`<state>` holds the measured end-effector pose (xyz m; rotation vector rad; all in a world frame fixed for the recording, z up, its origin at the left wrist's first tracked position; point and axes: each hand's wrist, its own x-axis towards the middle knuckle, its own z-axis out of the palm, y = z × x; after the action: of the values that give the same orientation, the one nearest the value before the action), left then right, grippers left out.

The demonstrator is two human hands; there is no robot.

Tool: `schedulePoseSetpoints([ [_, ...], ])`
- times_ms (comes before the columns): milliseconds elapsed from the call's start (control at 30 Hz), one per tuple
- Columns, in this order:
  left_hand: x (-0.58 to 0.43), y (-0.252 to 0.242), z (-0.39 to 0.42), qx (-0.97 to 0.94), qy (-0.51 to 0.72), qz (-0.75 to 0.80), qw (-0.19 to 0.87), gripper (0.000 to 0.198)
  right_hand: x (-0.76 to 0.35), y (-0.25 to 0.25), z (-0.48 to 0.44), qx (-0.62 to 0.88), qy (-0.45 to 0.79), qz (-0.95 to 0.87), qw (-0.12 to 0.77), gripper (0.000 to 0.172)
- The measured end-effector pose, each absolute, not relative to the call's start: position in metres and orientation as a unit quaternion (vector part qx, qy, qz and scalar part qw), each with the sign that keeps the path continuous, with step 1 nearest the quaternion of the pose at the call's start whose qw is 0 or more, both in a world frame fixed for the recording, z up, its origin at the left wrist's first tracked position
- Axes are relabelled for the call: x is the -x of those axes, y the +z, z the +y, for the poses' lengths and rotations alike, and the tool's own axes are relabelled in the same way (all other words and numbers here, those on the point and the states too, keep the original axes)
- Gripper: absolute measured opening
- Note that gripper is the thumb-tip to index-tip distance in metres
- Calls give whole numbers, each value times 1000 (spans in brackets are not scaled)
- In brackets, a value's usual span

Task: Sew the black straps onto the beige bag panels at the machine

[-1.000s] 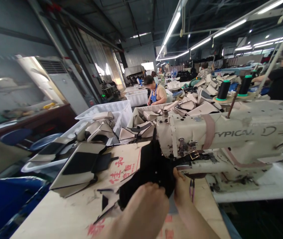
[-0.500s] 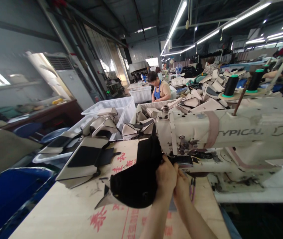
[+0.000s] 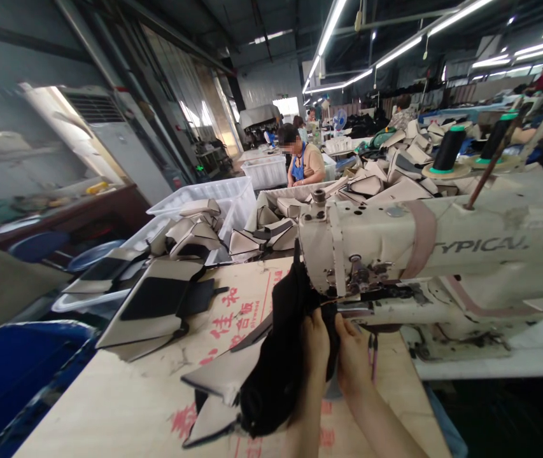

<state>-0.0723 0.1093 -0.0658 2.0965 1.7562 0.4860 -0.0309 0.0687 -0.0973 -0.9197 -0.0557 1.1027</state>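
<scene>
A black and beige fabric piece point(image 3: 275, 356), perhaps a bag part, hangs at the head of the sewing machine point(image 3: 380, 242). Its beige flaps lie on the plywood table to the left. My left hand point(image 3: 316, 340) is closed on the black cloth just below the needle area, its fingertips partly hidden by the fabric. On the right side of the same cloth, my right hand point(image 3: 350, 346) grips the edge, thumb up, close to the machine's narrow arm. The needle itself cannot be made out.
A finished-looking beige and black piece point(image 3: 156, 305) lies on the plywood table point(image 3: 123, 407). Behind stand white crates point(image 3: 223, 191) filled with similar pieces. Black thread cones point(image 3: 447, 149) stand above the machine. Small scissors or snips point(image 3: 373, 356) lie right of my hands. A person point(image 3: 304, 159) works beyond.
The fabric has turned and slid toward me, so its beige flaps now show at lower left. My hands have moved slightly apart, the right one shifting right. The view has shifted a little.
</scene>
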Motion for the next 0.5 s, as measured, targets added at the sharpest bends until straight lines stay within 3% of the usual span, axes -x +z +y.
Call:
schedulePoseSetpoints([
  [200,72,-65,115,-698,245,609,285,28,30,-101,70,436,512,-15,740,49],
  [400,72,-85,117,-567,269,682,377,61,30,-91,69,443,523,-12,728,43],
  [500,72,-86,115,-590,262,678,352,61,30,-87,68,443,523,-3,728,42],
])
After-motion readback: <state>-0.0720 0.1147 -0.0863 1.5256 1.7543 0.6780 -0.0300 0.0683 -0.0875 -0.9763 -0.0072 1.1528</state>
